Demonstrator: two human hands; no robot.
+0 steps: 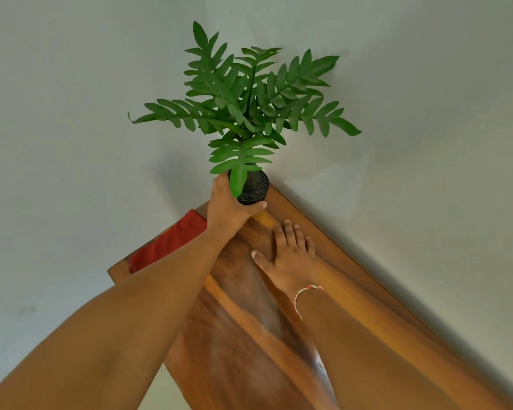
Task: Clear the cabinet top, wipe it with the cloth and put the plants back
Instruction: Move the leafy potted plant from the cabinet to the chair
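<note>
I look up along a tall wooden cabinet [353, 261]. A green leafy plant [243, 102] stands in a small black pot [256, 187] at the top edge of the cabinet. My left hand [228, 205] is wrapped around the pot from the left and below. My right hand [288, 255] lies flat against the cabinet's wooden front, fingers spread, holding nothing. A red cloth [166, 241] hangs over the cabinet's upper left corner, partly hidden behind my left forearm.
A plain pale wall [71, 113] surrounds the cabinet on all sides. A red-and-white band [304, 294] circles my right wrist. The cabinet top's surface is hidden from this low angle.
</note>
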